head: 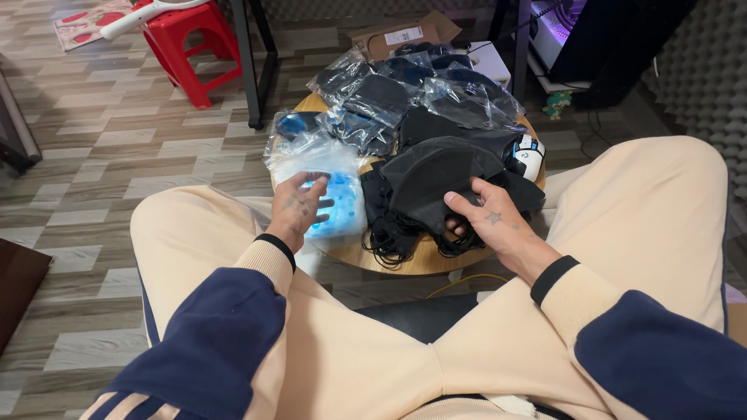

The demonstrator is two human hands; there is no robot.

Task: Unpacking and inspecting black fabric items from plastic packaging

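Note:
A round wooden table (424, 260) stands between my knees, piled with black face masks (436, 175) and clear plastic bags. My right hand (494, 222) grips the near edge of a black mask from the loose pile, thumb on top. Hovering with fingers spread over a clear bag of blue masks (338, 198) at the table's left side, my left hand (296, 206) holds nothing. Whether it touches the bag is unclear. Behind the pile lie several sealed bags of dark masks (397, 97).
A white and blue device (529, 154) lies at the table's right edge. A cardboard box (405, 35) sits behind the bags. A red plastic stool (191, 43) and black metal legs (249, 70) stand on the wood-pattern floor. A yellow cable (467, 281) runs under the table.

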